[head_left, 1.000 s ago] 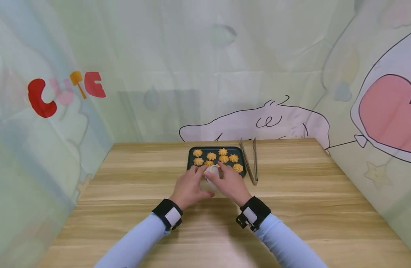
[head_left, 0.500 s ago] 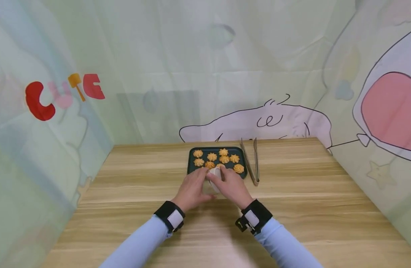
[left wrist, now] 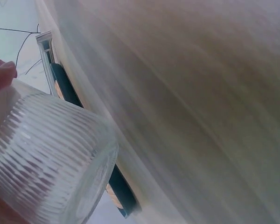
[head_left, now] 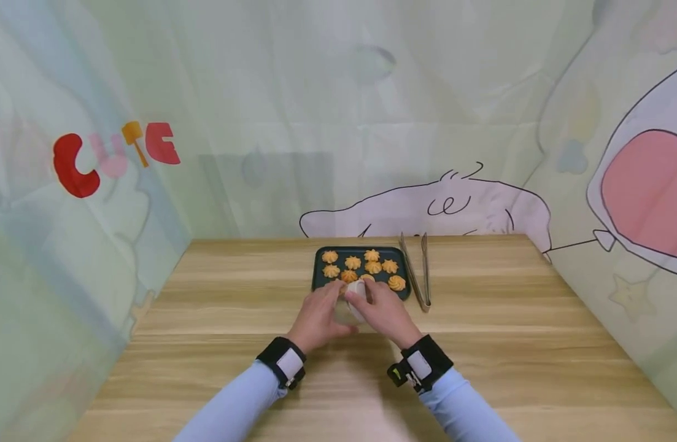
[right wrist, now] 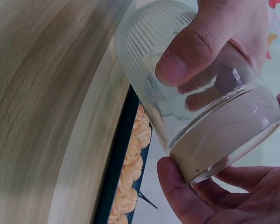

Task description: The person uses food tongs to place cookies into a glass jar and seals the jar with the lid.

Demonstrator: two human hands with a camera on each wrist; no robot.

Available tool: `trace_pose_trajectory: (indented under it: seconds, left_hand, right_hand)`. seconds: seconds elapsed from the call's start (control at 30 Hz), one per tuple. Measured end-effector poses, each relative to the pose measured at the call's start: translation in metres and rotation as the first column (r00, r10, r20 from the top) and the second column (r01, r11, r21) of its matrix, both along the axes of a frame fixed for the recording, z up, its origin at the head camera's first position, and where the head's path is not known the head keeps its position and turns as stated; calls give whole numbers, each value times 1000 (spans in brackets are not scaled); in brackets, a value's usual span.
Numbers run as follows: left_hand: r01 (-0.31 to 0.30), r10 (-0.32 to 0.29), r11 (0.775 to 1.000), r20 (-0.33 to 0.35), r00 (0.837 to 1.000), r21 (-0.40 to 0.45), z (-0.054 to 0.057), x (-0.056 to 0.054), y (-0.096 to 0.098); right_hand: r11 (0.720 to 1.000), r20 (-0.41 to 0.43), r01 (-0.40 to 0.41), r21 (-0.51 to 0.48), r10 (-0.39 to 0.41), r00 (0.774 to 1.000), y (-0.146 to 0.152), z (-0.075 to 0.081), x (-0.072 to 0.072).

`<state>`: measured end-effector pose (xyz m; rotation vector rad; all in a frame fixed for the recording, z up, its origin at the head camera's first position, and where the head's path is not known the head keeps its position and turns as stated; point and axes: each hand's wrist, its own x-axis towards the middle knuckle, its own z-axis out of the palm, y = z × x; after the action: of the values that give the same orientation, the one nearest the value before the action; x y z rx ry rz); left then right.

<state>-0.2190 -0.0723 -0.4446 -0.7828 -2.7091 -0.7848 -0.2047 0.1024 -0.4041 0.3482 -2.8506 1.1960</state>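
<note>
A clear ribbed glass jar [right wrist: 151, 88] with a pale cap [right wrist: 233, 128] is held tilted between both hands, close in front of a dark baking tray [head_left: 318, 270]. My left hand [head_left: 318, 316] grips the jar's glass body, its thumb lying across the side in the right wrist view. At the capped end, my right hand [head_left: 388, 312] pinches the cap between thumb and fingers. The ribbed base [left wrist: 93, 182] points back over the wooden table in the left wrist view. I see nothing inside the glass. Several piped cookies [head_left: 352, 263] lie on the tray, the front ones partly hidden by my hands.
Metal tongs [head_left: 425, 298] lie spread just right of the tray, their hinged end toward me. The wooden table [head_left: 233, 288] meets a printed cloth backdrop [head_left: 261, 123] behind and on both sides.
Both hands keep hold of the jar in nearly the same place. The cap's pale face shows a little narrower, and the whole view has shifted slightly.
</note>
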Motion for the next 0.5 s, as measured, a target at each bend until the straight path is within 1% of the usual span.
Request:
trace_pose_trajectory:
  seconds: [0.07, 0.1, 0.2, 0.3, 0.33, 0.4, 0.43, 0.5]
  left_hand:
    - [10, -10, 1000, -3, 1000, 0, 0, -1, 1]
    - [13, -13, 1000, 6, 1000, 3, 0, -1, 2]
    - [29, -33, 998, 72, 997, 48, 3, -2, 3]
    - [37, -51, 995, 149, 988, 97, 7, -2, 3]
    - [40, -57, 993, 162, 985, 107, 8, -1, 3]
    - [44, -59, 995, 167, 984, 95, 8, -1, 3]
    - [44, -58, 995, 166, 984, 89, 9, 0, 4]
    - [40, -51, 997, 157, 986, 71, 9, 1, 4]
  right_hand:
    - [1000, -1, -13, -6, 13, 1000, 4, -1, 0]
    - [1000, -10, -26, -9, 25, 1000, 5, -2, -1]
    - [997, -32, -77, -8, 77, 997, 10, 0, -1]
    - [989, -50, -147, -5, 146, 988, 15, 3, -2]
    - [987, -44, -161, -8, 160, 986, 17, 3, -1]
    - [982, -23, -183, -36, 182, 983, 20, 4, -1]
    - [981, 0, -183, -64, 184, 983, 21, 4, -1]
    - [982, 53, -150, -114, 157, 986, 23, 3, 0]
